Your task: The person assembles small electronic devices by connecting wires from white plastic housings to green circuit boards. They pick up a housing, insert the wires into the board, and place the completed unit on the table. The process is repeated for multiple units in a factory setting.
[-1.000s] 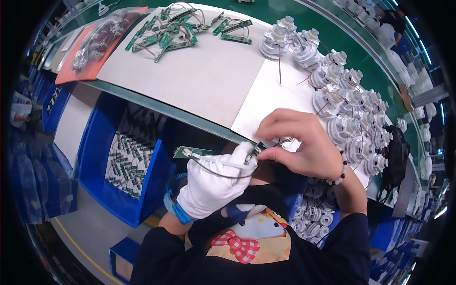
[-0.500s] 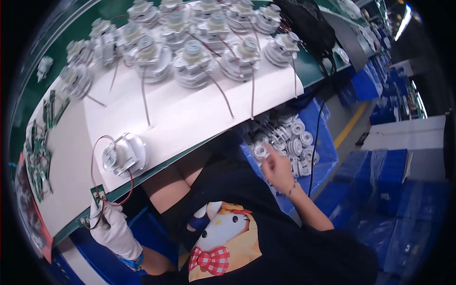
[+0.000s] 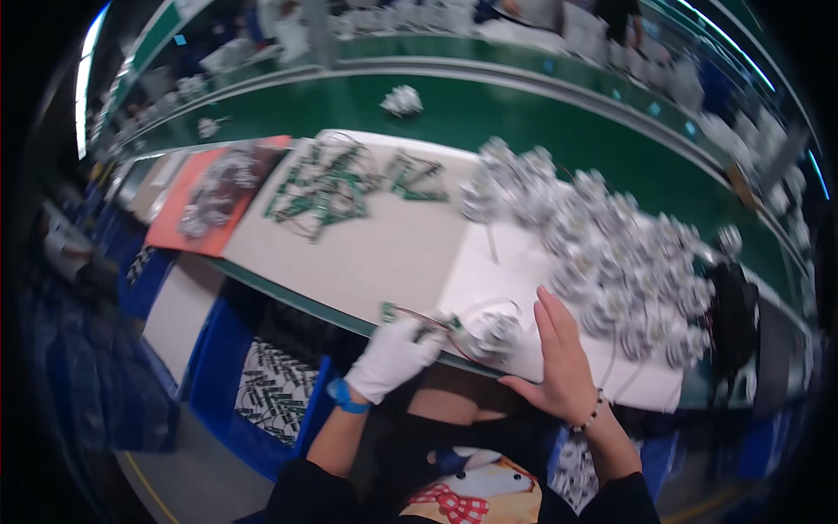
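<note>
My left hand (image 3: 391, 360), in a white glove, is closed on a small green circuit board (image 3: 388, 312) with thin dark and red wires at the table's front edge. A second green board end (image 3: 453, 323) shows by the fingertips, close to the assembly. Just right of it, a white round assembly (image 3: 493, 334) sits on white paper, with a wire looping from it. My bare right hand (image 3: 563, 367) hovers beside this assembly, fingers straight and thumb apart, with nothing visible in it. Motion blurs the finer parts.
Several similar white assemblies (image 3: 602, 262) crowd the right of the table. Green boards (image 3: 327, 188) lie heaped at the back left, near an orange sheet (image 3: 179, 218). Below stand a blue bin (image 3: 218, 375) of boards and a bin of white parts (image 3: 572, 472). A black bag (image 3: 731, 314) lies far right.
My right hand has left the bin of white parts and come up over the table beside the single assembly, fingers opened. The view has swung left. My left hand still holds the board.
</note>
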Tool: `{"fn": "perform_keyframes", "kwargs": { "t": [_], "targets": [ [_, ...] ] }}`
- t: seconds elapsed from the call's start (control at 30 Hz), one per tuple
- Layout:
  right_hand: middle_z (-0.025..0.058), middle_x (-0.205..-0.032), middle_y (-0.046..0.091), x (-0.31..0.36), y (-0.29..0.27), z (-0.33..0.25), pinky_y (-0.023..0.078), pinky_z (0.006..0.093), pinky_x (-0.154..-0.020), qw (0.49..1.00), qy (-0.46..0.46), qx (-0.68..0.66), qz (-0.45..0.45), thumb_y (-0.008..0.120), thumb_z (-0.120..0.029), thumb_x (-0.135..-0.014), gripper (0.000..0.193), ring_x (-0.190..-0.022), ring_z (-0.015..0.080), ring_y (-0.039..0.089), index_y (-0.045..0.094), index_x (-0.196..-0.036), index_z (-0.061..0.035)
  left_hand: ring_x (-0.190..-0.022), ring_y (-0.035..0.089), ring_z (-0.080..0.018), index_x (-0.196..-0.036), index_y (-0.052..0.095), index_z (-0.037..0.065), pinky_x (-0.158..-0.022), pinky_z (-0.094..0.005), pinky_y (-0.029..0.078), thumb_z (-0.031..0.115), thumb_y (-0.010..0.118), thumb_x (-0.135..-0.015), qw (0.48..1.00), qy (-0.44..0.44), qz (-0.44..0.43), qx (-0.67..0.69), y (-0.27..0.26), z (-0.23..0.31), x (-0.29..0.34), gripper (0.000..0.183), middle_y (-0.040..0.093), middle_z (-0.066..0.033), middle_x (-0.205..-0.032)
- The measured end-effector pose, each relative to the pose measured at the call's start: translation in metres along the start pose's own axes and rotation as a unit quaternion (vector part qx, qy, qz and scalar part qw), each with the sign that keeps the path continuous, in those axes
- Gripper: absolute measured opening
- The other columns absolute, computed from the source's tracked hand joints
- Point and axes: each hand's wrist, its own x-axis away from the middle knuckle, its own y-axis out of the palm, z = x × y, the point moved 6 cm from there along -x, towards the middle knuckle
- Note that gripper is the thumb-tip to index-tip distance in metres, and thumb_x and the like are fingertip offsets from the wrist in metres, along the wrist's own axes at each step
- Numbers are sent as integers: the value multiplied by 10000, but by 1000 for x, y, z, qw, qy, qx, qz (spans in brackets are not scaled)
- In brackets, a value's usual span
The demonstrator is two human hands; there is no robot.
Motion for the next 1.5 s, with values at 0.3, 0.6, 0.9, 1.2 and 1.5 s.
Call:
{"fn": "perform_keyframes", "kwargs": {
  "t": [0.3,0.6,0.9,1.2,1.5],
  "targets": [
    [140,-973,544,-22,62,54,500,311,-708,957,118,-227,-139,785,-144,-489,1197,-797,220,580,18,-1397,-9,-640,589,-234,-927,610,7,-640,-325,474,236,575,-821,993,18,-49,104,-24,3,-13,255,610,-161,-745],
    [133,-1012,502,-201,-66,57,433,302,-837,989,-45,-116,78,696,-142,-558,1028,-879,221,525,109,-1390,0,-721,518,-79,-1033,575,-25,-678,-239,457,212,574,-857,961,-30,-67,266,-38,-43,-23,295,591,-40,-786],
    [266,-1224,456,-279,-49,371,428,334,-904,925,325,194,42,740,-218,-605,982,-1074,342,522,165,-1349,65,-719,619,-287,-894,626,42,-648,-357,484,222,539,-814,996,-77,51,-20,-95,-110,-38,215,620,-167,-792],
    [193,-1225,492,-267,52,412,458,353,-882,712,384,387,-443,860,-457,-352,1024,-1108,299,512,487,-1178,22,-564,572,-271,-811,605,67,-513,-325,456,147,586,-801,997,-50,-37,-39,-98,-98,-48,83,562,-124,-638],
    [203,-1337,360,-554,263,149,331,409,-1004,939,-94,277,-180,733,-298,-644,776,-1221,399,334,373,-1273,-18,-555,564,-216,-845,597,124,-504,-297,453,222,557,-826,964,-145,-221,6,-97,-110,-61,107,557,-59,-621]
  ]
}}
